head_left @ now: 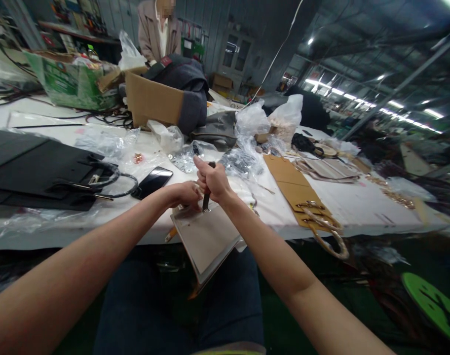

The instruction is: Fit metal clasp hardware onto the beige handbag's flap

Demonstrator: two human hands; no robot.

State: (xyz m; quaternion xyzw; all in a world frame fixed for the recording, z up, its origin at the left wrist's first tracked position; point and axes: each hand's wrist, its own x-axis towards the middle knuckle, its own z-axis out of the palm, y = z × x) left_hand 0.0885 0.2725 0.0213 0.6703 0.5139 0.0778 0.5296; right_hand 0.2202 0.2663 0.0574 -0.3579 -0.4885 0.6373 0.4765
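Note:
My right hand (pixel 214 181) is wrapped around a dark metal rod-like tool (pixel 206 201), thumb pointing up. The tool stands nearly upright, its lower end on a flat beige leather-like panel (pixel 209 234). My left hand (pixel 189 194) is beside it at the panel's far edge, fingers bent and closed there; they partly hide that edge. The panel slants off the table's front edge over my lap, with a brown layer showing underneath. A black phone (pixel 153 182) lies left of my left hand. Clear plastic bags (pixel 242 160) with small parts lie just beyond my hands.
At left lies a black bag piece (pixel 43 170) with looped handles. A mustard bag piece (pixel 289 185) with wrapped handles overhangs the table (pixel 247 224) at right. Behind stand a cardboard box (pixel 154 101) and a green box (pixel 73 81). A person (pixel 159 29) stands across. A green stool (pixel 434 308) is lower right.

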